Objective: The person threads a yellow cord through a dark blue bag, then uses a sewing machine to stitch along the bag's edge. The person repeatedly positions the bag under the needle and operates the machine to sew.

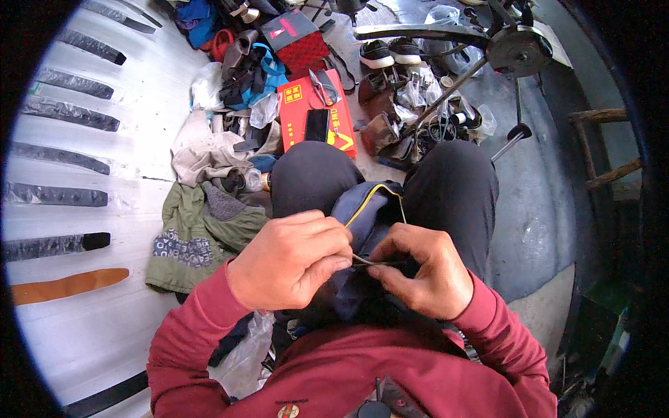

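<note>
In the head view, my left hand (291,259) pinches a thin pale strip or cord (362,258) between thumb and forefinger. My right hand (418,268) pinches the same strip a little to the right. Beneath both hands, a navy cloth item (352,212) with yellow piping lies in my lap between my knees. A thin cord runs up from near my right hand along the item's right side. My fingers hide part of the strip, and its exact kind is hard to tell.
Clothes (209,237) lie left of my legs. A red box (293,111) with a phone and scissors sits ahead. Shoes (376,54), bags and a metal machine (519,52) stand right of it. Dark strips (63,195) line the left board. A wooden rack (592,115) is at right.
</note>
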Action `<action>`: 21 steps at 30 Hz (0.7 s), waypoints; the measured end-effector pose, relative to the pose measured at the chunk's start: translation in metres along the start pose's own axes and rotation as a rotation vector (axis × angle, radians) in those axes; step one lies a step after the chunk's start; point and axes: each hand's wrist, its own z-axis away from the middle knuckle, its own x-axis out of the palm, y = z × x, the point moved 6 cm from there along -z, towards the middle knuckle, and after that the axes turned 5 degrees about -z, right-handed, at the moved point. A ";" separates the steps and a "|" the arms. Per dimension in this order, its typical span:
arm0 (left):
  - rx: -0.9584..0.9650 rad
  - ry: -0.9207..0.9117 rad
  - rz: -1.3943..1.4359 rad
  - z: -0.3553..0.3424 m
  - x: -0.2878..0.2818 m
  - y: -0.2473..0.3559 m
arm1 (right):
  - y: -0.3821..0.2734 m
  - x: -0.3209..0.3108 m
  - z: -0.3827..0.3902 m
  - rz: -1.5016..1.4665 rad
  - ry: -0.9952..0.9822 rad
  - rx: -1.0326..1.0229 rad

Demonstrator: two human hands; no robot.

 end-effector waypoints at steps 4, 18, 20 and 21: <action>-0.109 0.020 0.155 0.013 0.004 -0.003 | 0.026 0.002 0.005 -0.229 -0.039 0.269; -0.122 -0.199 -0.020 -0.009 0.012 0.000 | 0.032 0.009 0.003 -0.293 -0.109 0.231; -0.191 -0.255 -0.041 -0.009 0.016 -0.004 | 0.033 0.010 0.003 -0.252 -0.125 0.236; -0.187 -0.242 -0.040 -0.010 0.015 -0.003 | 0.032 0.010 0.003 -0.280 -0.114 0.235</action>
